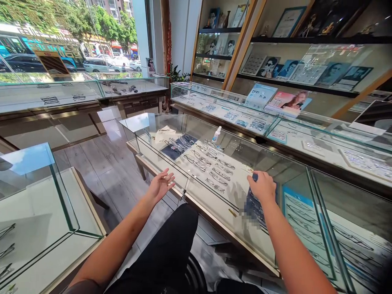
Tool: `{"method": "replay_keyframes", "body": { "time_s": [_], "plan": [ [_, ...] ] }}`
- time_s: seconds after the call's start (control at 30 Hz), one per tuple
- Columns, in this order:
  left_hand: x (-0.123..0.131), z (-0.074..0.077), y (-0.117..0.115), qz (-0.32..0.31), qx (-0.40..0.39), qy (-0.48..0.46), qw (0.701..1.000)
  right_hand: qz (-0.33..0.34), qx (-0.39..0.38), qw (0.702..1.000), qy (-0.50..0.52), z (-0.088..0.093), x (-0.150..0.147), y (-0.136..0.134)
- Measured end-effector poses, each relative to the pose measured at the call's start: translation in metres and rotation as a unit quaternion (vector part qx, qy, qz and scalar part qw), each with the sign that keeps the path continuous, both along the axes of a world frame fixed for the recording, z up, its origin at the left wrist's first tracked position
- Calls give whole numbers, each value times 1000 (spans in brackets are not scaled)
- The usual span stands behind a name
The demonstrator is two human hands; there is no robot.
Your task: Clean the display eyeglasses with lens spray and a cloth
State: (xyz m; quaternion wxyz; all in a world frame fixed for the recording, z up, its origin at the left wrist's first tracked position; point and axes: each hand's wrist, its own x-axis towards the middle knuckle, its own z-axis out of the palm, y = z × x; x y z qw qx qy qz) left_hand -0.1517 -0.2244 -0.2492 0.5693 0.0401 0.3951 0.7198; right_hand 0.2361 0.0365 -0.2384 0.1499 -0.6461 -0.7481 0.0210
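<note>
My left hand (161, 185) is held palm up near the front edge of the glass display case (190, 192), its fingers loosely spread and nothing in them. Over the right part of the same case, my right hand (262, 185) is closed around a small dark blue object (255, 177); only its rounded end shows, so its kind is unclear. Rows of eyeglasses (219, 175) lie on the white base beneath the glass. More pairs rest on a dark blue mat (174, 152). Towards the back are a white spray bottle (217, 134) and a crumpled pale cloth (164, 134).
Another glass case (45, 183) stands close on my left. Long glass cases with eyewear run behind (226, 108) and along the window (76, 92). Shelves (300, 83) with pictures line the back wall. My knees are below the front edge of the case.
</note>
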Motion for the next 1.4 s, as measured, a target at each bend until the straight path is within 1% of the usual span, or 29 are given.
{"method": "replay_keyframes", "body": {
  "time_s": [0.1, 0.2, 0.3, 0.43, 0.57, 0.7, 0.77, 0.83, 1.0, 1.1, 1.23, 1.33, 1.4],
  "plan": [
    [-4, -4, 10, 1, -13, 3, 1000, 5, 4, 1000, 12, -1, 0, -1],
    [-9, -5, 17, -12, -16, -1, 1000, 4, 6, 1000, 15, -2, -2, -2],
    [-13, -1, 21, -31, -11, 6, 999, 5, 2, 1000, 13, -2, -6, -2],
    [-15, 8, 25, -64, -14, 28, 997, 8, 1, 1000, 16, -2, -10, -3],
    [-16, 15, 30, -75, -52, 94, 991, 12, -6, 1000, 18, 0, -15, -3],
    [-15, 16, 31, -69, -101, 180, 976, 15, -13, 1000, 24, 3, -21, -5],
    [-12, 17, 31, -69, -106, 228, 965, 15, -9, 999, 28, 4, -24, -6],
    [-7, 22, 33, -73, -85, 278, 954, 15, -4, 999, 31, 4, -27, -6],
    [7, 43, 47, -91, -7, 394, 915, 13, 1, 999, 32, 3, -29, -6],
    [10, 59, 61, -106, 17, 455, 884, 16, -2, 999, 28, 3, -28, -5],
    [7, 76, 83, -135, 38, 525, 839, 17, -10, 999, 25, 2, -25, -5],
    [0, 85, 102, -156, 49, 570, 805, 13, -16, 999, 27, 1, -23, -6],
    [-5, 88, 114, -168, 58, 585, 791, 11, -18, 999, 30, 0, -22, -7]
  ]
}}
